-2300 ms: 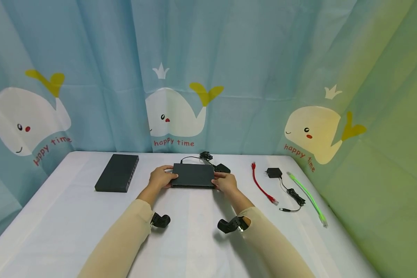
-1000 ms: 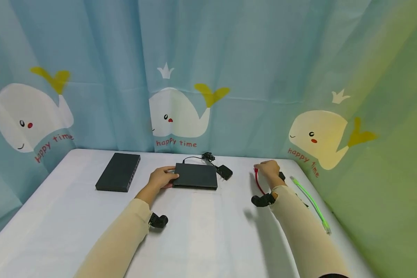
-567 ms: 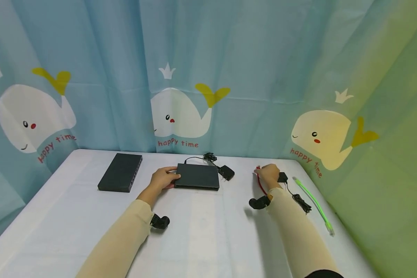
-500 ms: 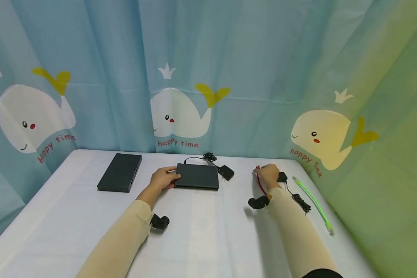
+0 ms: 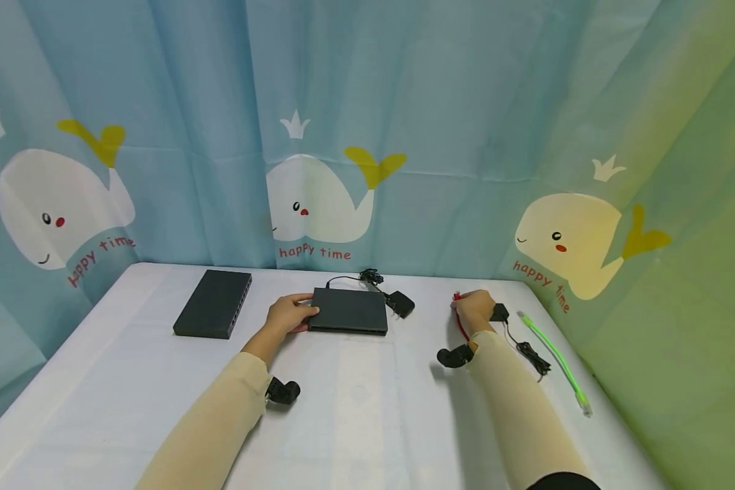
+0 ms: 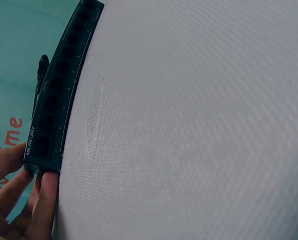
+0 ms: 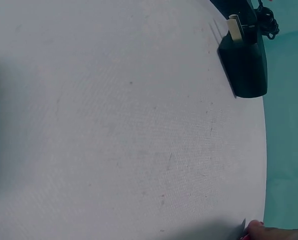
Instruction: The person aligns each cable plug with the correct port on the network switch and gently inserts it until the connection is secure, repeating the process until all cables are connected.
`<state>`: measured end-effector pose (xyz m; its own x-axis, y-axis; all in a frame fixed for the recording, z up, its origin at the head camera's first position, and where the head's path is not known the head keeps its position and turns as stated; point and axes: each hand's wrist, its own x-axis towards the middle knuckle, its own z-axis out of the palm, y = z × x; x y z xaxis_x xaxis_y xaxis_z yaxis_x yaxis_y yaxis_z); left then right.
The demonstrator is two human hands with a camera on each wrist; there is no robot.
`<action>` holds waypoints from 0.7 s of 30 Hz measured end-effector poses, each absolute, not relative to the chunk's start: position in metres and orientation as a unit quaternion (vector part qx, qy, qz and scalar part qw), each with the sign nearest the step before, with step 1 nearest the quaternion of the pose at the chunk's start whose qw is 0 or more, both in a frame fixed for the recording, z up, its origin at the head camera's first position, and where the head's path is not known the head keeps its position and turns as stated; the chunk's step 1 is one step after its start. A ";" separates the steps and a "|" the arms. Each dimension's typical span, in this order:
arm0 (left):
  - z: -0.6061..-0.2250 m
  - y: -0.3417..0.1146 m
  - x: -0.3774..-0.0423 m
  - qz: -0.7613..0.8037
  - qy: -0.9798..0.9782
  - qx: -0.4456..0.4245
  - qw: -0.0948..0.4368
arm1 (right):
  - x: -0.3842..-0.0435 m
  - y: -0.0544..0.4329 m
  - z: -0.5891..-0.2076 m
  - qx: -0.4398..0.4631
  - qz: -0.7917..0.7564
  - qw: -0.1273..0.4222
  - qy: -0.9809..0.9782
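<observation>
A black network switch [image 5: 349, 311] lies near the middle of the table's back. My left hand [image 5: 284, 315] holds its left end, thumb on top and fingers lower down. In the left wrist view, the switch [image 6: 56, 92] shows a row of ports and the word MERCURY, with fingertips [image 6: 49, 187] at its end. Farther right, my right hand [image 5: 474, 309] pinches the far end of a red network cable [image 5: 461, 328]; hand and sleeve hide the rest of it. Only a fingertip of the right hand [image 7: 278, 234] shows at the right wrist view's lower corner.
A second black switch [image 5: 213, 304] lies at left. Behind the held switch is a plugged-in cord with its power adapter [image 5: 399, 304]. Right of my right hand lie another adapter [image 5: 499, 313] with bundled cord [image 5: 533, 357] and a green network cable [image 5: 554, 361]. A curtain [image 5: 441, 136] backs the table.
My right hand has left the held switch's right end and moved right to the red cable, taking its far end. My left hand has stayed on the switch.
</observation>
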<state>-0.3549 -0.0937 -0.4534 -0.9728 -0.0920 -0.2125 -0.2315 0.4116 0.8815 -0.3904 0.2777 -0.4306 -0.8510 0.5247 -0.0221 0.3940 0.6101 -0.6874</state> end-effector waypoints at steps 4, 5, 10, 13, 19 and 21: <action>-0.453 -0.094 -0.355 0.534 0.838 -0.095 0.066 | -0.390 0.277 -0.429 -0.257 0.363 0.089 -0.891; -0.453 -0.094 -0.355 0.535 0.837 -0.095 0.066 | -0.389 0.277 -0.429 -0.256 0.366 0.087 -0.890; -0.452 -0.093 -0.355 0.543 0.832 -0.095 0.066 | -0.390 0.278 -0.425 -0.250 0.368 0.073 -0.893; -0.453 -0.094 -0.355 0.544 0.831 -0.094 0.065 | -0.390 0.281 -0.424 -0.241 0.343 0.055 -0.906; -0.453 -0.094 -0.355 0.540 0.834 -0.094 0.064 | -0.386 0.282 -0.422 -0.238 0.324 0.027 -0.915; -0.453 -0.093 -0.355 0.541 0.833 -0.096 0.065 | -0.385 0.282 -0.419 -0.245 0.338 0.019 -0.909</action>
<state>-0.3548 -0.0935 -0.4527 -0.9731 -0.0893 -0.2122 -0.2302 0.3968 0.8886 -0.3845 0.2817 -0.4190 -0.8796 0.4576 -0.1303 0.4316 0.6521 -0.6233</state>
